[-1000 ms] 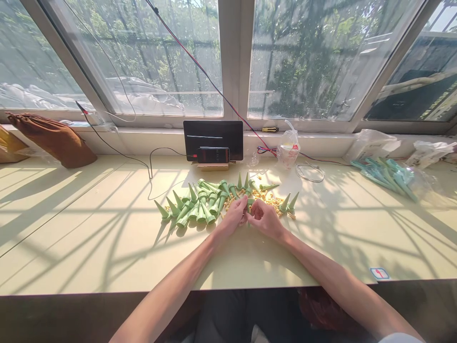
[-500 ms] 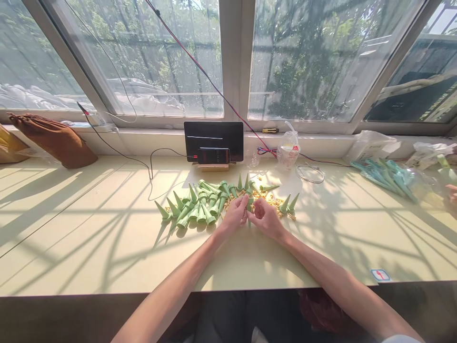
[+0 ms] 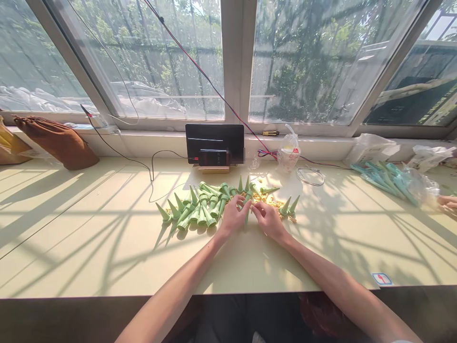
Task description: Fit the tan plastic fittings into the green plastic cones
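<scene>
Fingers of my left hand (image 3: 233,217) are closed around a green plastic spike (image 3: 246,219), whose pointed end shows below the fingertips. Just to its right, my right hand (image 3: 268,220) pinches thumb and forefinger together beside the spike; whatever may be between them is too small to make out. A heap of green cone-shaped spikes (image 3: 202,205) lies to the left of my hands, some standing point up. Small yellowish pieces (image 3: 276,202) are scattered behind and beside my right hand. Two more spikes (image 3: 289,206) stand upright to the right.
A tablet (image 3: 214,136) with a phone (image 3: 213,157) before it leans at the sill. Nearby are a plastic-bagged cup (image 3: 287,155) and a coiled cable (image 3: 310,176). Bagged teal strips (image 3: 387,181) lie right, beside another person's hand (image 3: 448,204). A brown pouch (image 3: 59,143) sits left.
My hands have shifted slightly apart, and the spike in my left hand has tilted. At the far right, the other person's hand has come further into view near the clear bag.
</scene>
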`<state>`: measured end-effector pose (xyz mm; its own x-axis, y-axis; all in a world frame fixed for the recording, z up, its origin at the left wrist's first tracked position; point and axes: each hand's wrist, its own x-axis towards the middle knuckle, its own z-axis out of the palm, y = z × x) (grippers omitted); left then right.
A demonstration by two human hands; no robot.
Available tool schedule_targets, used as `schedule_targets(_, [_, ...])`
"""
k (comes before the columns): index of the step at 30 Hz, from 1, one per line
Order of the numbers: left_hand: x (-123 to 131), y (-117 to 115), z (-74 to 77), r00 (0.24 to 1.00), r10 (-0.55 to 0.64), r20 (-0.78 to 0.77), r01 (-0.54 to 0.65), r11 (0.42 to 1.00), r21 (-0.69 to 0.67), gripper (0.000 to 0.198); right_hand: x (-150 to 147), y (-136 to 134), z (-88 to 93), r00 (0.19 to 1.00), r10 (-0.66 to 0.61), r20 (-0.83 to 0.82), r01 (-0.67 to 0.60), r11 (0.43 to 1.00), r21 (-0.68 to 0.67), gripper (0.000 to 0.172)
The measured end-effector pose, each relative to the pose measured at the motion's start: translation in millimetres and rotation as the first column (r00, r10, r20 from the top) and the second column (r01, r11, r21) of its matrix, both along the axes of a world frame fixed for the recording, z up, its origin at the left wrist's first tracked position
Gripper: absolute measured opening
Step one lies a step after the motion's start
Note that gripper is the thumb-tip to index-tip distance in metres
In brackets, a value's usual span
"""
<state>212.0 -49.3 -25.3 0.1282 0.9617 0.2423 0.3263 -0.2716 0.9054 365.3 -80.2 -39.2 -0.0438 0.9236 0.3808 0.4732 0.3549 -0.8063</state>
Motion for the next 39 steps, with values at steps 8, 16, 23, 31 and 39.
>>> schedule_targets(8, [-2, 0, -4.9, 0.972, 0.026, -0.234, 0.009, 0.989, 0.147, 0.013, 5, 8, -6.9, 0.988, -0.024, 0.151, 0.024, 1.0, 0.001, 0.028])
schedule_targets(16, [-3, -1, -6.5, 0.934, 0.028, -0.356, 0.045, 0.98, 0.193, 0.011, 6, 8, -8.8, 0.981, -0.007, 0.194, 0.007, 1.0, 0.001, 0.026])
schedule_targets(23, [-4, -3, -2.9, 0.929, 0.012, -0.37, 0.072, 0.974, 0.213, 0.011, 7, 9, -9.2, 0.98, -0.032, 0.197, 0.034, 0.999, -0.007, 0.022])
schedule_targets(31, [-5, -2, -4.1, 0.911, -0.051, -0.408, 0.143, 0.97, 0.198, 0.015, 12, 12, -1.6, 0.967, -0.219, 0.129, 0.205, 0.972, 0.112, 0.018])
schedule_targets(39, [-12, 3, -2.0, 0.866, -0.057, -0.497, 0.164, 0.971, 0.174, 0.02, 16, 17, -5.4, 0.963, -0.239, 0.124, 0.228, 0.969, 0.099, 0.02])
